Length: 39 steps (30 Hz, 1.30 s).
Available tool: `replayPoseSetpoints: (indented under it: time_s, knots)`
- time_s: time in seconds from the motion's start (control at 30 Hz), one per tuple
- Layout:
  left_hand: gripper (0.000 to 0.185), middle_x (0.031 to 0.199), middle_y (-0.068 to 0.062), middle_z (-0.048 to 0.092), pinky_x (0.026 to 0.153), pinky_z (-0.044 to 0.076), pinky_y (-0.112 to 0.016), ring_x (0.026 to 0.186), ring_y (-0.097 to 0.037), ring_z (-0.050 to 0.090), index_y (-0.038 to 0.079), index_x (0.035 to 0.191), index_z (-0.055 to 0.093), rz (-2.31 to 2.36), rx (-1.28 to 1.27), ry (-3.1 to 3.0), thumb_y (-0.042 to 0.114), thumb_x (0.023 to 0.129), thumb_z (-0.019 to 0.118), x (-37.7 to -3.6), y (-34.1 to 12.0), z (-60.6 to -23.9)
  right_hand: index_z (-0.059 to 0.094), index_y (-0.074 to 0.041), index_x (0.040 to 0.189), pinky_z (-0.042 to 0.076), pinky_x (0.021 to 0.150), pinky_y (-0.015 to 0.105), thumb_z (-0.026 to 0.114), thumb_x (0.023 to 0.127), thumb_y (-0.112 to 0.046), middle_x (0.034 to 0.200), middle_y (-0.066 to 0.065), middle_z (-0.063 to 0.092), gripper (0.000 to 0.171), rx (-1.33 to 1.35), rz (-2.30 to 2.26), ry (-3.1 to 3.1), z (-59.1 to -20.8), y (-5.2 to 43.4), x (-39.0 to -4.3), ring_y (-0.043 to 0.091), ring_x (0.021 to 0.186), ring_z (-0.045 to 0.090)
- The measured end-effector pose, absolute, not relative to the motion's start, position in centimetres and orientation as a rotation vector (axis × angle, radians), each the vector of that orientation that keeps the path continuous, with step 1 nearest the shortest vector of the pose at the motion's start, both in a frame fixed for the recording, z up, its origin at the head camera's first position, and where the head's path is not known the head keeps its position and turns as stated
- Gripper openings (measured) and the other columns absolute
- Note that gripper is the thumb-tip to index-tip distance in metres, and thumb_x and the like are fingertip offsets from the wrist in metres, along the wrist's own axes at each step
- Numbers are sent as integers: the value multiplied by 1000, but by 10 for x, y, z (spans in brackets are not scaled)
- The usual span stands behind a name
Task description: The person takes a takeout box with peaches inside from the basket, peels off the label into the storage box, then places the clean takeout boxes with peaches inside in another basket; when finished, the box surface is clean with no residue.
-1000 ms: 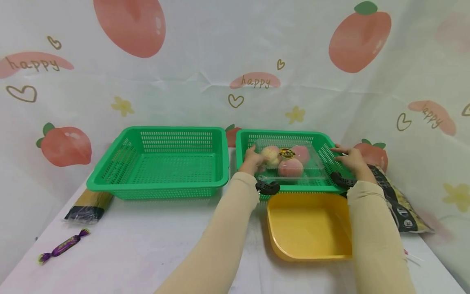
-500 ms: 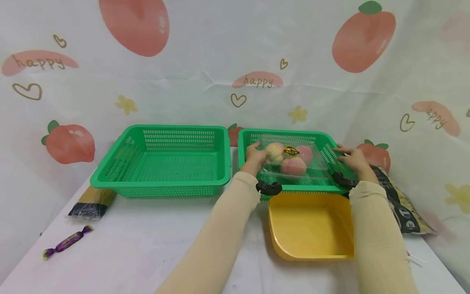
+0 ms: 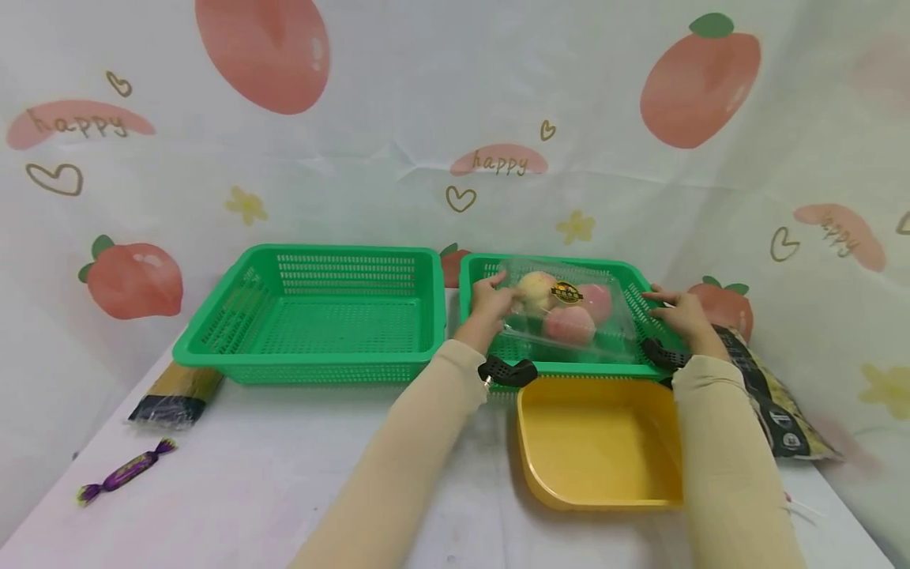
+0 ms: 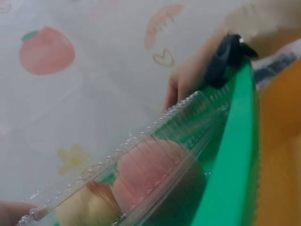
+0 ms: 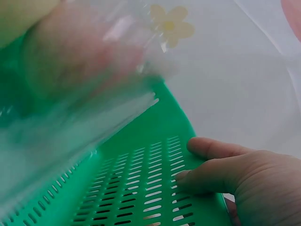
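My left hand (image 3: 490, 304) grips the left end of a clear plastic clamshell box (image 3: 611, 328) with peaches (image 3: 569, 325) inside and a black-and-gold label on its lid. The box slants over the smaller green basket (image 3: 569, 368), its left end higher. In the left wrist view, part of that hand shows at the lower left, by the box's edge. My right hand (image 3: 686, 312) holds the basket's right rim. The right wrist view shows its thumb (image 5: 186, 176) against the slotted inner wall, with some fingers hidden behind the basket.
A larger green basket (image 3: 313, 361) stands to the left, partly over a flat brown packet (image 3: 178, 395). A yellow basin (image 3: 600, 442) sits in front of the smaller basket. A purple-wrapped candy (image 3: 128, 472) lies front left; a dark printed bag (image 3: 771, 403) and a lollipop (image 3: 803, 506) are right.
My left hand has raised the box's left end, so the box tilts more and sits higher in the basket. My right hand has stayed at the basket's right rim.
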<state>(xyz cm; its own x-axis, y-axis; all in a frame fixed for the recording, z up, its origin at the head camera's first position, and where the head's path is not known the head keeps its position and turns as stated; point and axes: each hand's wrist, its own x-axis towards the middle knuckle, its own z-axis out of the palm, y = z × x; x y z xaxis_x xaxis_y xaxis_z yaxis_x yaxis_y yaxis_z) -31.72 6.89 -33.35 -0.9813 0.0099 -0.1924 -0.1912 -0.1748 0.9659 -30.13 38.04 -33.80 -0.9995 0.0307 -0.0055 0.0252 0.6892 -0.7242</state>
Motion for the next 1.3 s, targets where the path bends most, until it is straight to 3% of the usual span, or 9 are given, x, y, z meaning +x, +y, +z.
replayPoseSetpoints:
  time_s: [0.4,0.53,0.63,0.7,0.77,0.93,1.13,1.2,1.3]
  knots:
    - [58,147,-12,38,44,34,-15,41,-3,43,20,137,47,2452,-141,1832,3,85,65,-307,48,-315,37,8,138,23,108,61,44,95,0,153,18,11,44,-38,1257,-2872,-340,382,-302,46,140,4]
    - [59,100,-10,68,44,31,-16,38,-4,38,20,137,47,2507,-141,1840,5,84,67,-302,40,-314,37,9,137,23,108,61,45,94,0,152,20,11,44,-35,1252,-2875,-339,382,-302,46,140,3]
    - [58,60,0,62,46,32,-17,39,-4,39,17,137,46,2578,-122,1828,5,84,66,-297,34,-315,38,9,136,23,108,61,44,94,1,153,20,11,44,-29,1252,-2871,-339,382,-301,46,140,3]
    - [58,65,2,64,49,37,-15,43,-2,47,15,137,46,2630,-114,1796,4,84,66,-293,29,-316,37,9,137,22,108,62,44,94,1,153,19,10,44,-25,1259,-2870,-338,382,-301,46,140,2]
    - [57,95,3,70,52,42,-12,48,-1,54,12,137,46,2684,-118,1748,3,84,66,-289,25,-315,38,9,136,23,107,62,44,93,2,153,19,11,44,-22,1253,-2871,-338,381,-301,47,140,3]
    - [57,149,4,36,59,50,-10,59,1,61,12,138,45,2717,-108,1693,2,85,65,-279,12,-311,38,9,136,23,107,62,44,93,1,153,20,12,44,-28,1233,-2884,-337,382,-301,48,139,3]
    - [57,152,0,31,61,52,-10,61,0,65,16,138,45,2730,-74,1604,3,86,64,-267,-1,-306,39,10,135,21,109,61,45,93,1,152,20,13,44,-34,1233,-2890,-335,384,-304,48,139,5]
    - [56,144,-2,44,60,53,-12,59,-1,65,17,136,48,2745,-88,1580,2,85,64,-262,-5,-305,39,10,135,22,109,60,46,93,1,152,20,13,44,-38,1241,-2893,-335,383,-304,48,139,6]
    - [54,106,1,69,56,51,-12,56,-1,64,19,134,50,2747,-92,1601,2,85,64,-253,-13,-304,39,9,136,23,109,60,45,93,1,152,20,12,44,-50,1249,-2896,-335,381,-304,48,139,6]
